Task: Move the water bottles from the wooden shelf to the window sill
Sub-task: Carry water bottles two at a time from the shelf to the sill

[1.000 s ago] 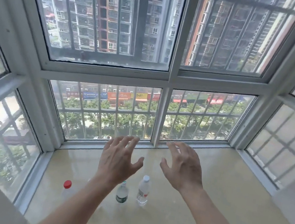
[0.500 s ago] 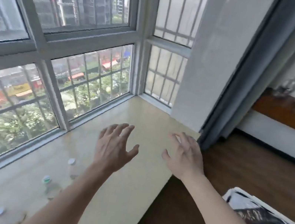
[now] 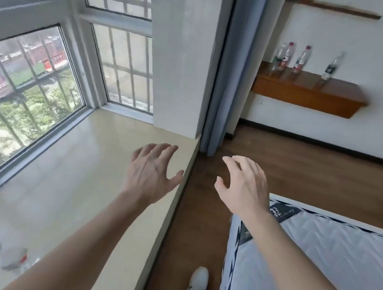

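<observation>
The left hand point(image 3: 152, 173) above the sill point(image 3: 78, 176) and the right hand point(image 3: 244, 189) just beside the sill are empty with fingers spread, at least one blurred bottle point(image 3: 12, 256) is already on the sill, and four bottles point(image 3: 300, 59) wait on the shelf point(image 3: 305, 93), well apart from the sill.

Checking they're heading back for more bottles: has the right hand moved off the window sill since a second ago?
Yes. The right hand was over the window sill; now it hangs past the sill's edge, over the wooden floor.
</observation>
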The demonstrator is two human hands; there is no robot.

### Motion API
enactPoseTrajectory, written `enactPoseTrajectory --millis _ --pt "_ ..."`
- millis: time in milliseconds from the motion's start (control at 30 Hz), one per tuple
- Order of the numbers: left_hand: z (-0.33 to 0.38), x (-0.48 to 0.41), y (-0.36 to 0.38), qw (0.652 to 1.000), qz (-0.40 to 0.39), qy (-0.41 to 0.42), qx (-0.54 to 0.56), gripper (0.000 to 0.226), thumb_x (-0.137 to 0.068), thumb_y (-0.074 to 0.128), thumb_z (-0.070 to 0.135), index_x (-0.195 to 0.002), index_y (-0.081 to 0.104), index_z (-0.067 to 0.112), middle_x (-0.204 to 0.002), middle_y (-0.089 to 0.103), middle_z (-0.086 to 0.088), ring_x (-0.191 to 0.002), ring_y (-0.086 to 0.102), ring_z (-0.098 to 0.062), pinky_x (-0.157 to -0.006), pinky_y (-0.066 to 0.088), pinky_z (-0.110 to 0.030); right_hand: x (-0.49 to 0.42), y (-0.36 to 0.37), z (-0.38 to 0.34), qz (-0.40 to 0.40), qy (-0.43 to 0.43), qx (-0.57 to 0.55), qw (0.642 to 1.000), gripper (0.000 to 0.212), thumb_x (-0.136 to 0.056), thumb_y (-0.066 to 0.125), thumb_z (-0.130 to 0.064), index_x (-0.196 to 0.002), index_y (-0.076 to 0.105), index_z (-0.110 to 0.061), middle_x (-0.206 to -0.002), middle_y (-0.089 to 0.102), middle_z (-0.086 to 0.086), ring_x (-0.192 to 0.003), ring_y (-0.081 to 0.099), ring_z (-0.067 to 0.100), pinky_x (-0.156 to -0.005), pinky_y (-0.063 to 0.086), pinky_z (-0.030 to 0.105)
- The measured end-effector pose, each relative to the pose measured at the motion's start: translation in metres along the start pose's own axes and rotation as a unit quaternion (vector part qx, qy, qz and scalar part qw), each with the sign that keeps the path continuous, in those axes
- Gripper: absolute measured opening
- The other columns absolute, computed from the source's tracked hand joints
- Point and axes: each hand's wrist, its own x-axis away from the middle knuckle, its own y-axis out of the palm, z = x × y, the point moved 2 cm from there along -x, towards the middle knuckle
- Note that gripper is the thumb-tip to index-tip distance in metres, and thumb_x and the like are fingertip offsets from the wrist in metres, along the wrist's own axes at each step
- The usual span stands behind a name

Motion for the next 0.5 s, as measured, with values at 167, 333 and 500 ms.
enactPoseTrajectory --millis 167,333,500 --pt "0.016 -0.070 0.042 1.000 -0.013 0.020 -0.008 0.065 -0.083 0.046 0.059 -0.137 0.051 0.024 -0.136 0.057 0.004 -0.125 0.049 -0.025 -0.103 0.036 -0.043 -0.050 0.036 0.050 0.007 0.023 -0.008 1.000 0.040 -0.080 0.067 -0.034 -0.117 0.067 -0.017 -0.115 0.064 0.004 -0.110 0.059 0.027 -0.098 0.046 0.044" --pt "0.043 -0.156 0.085 0.998 -0.018 0.050 -0.030 0.060 -0.083 0.053 0.056 -0.134 0.052 0.025 -0.131 0.060 0.003 -0.121 0.053 -0.026 -0.102 0.038 -0.042 -0.120 0.075 0.105 -0.007 0.032 -0.027 0.999 0.041 -0.080 0.063 -0.035 -0.117 0.066 -0.018 -0.115 0.063 0.004 -0.108 0.060 0.027 -0.097 0.047 0.044" --pt "0.076 -0.239 0.118 0.999 -0.017 0.046 -0.024 0.057 -0.081 0.054 0.054 -0.130 0.055 0.024 -0.129 0.061 0.004 -0.119 0.055 -0.026 -0.101 0.040 -0.042 -0.186 0.093 0.162 -0.012 0.041 -0.038 0.998 0.043 -0.079 0.060 -0.037 -0.118 0.066 -0.019 -0.116 0.063 0.004 -0.109 0.059 0.027 -0.097 0.047 0.045"
